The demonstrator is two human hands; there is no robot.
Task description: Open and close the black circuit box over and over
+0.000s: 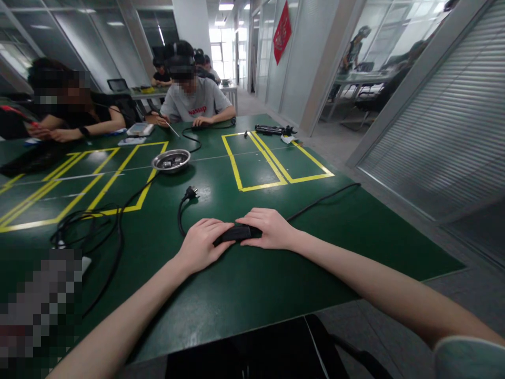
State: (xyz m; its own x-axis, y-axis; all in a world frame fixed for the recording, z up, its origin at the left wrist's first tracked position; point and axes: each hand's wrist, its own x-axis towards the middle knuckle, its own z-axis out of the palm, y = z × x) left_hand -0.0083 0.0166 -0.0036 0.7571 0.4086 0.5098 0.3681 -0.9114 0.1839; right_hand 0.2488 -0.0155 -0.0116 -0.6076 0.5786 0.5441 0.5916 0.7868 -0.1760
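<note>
A black power adapter (238,233) lies low over the green table, held between my two hands. My left hand (205,242) closes on its left end, fingers along the far side and thumb along the near side. My right hand (270,227) grips the right end in the same way. From the left side a cord curves up to a black mains plug (191,193), which rests on the table. A thin black cable (321,199) runs from behind my right hand toward the table's right edge. My palms hide both ends of the adapter.
Ahead stands a metal bowl (171,161) with small metal parts in it. Yellow tape (258,187) marks rectangles on the green table (221,295). Black cables (118,231) coil at the left. A folded black tripod (274,129) lies at the far side. Two people sit across the table.
</note>
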